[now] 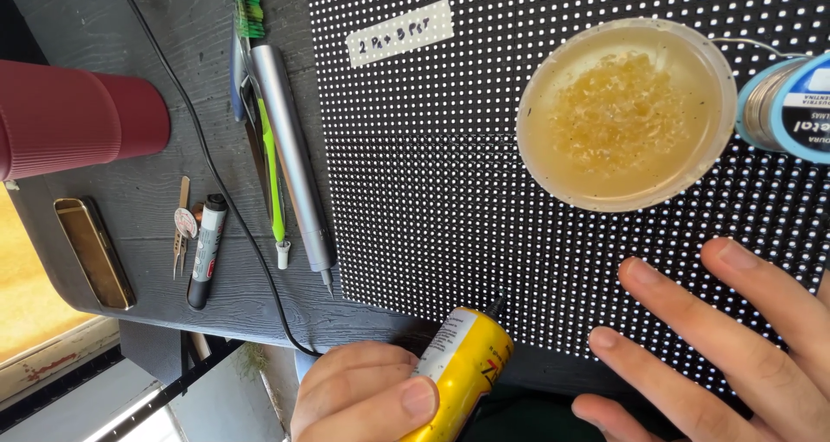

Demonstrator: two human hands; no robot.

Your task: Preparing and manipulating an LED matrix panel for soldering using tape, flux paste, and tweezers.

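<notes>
My left hand (363, 394) grips a small yellow tube (467, 364) with a black nozzle, at the bottom middle. The nozzle tip touches or nearly touches the near edge of a black panel (432, 165) covered in rows of white dots. My right hand (726, 338) lies flat on that panel at the bottom right, fingers spread, holding nothing. A round clear dish of amber paste (627, 114) rests on the panel above my right hand.
A solder spool (791, 101) sits at the right edge. Left of the panel lie a silver pen-like tool (294, 157), a green-handled tool (272, 183), a black marker (207, 252), tweezers (180, 230), a black cable (216, 174), a dark red cup (78, 118) and a brass tin (93, 252).
</notes>
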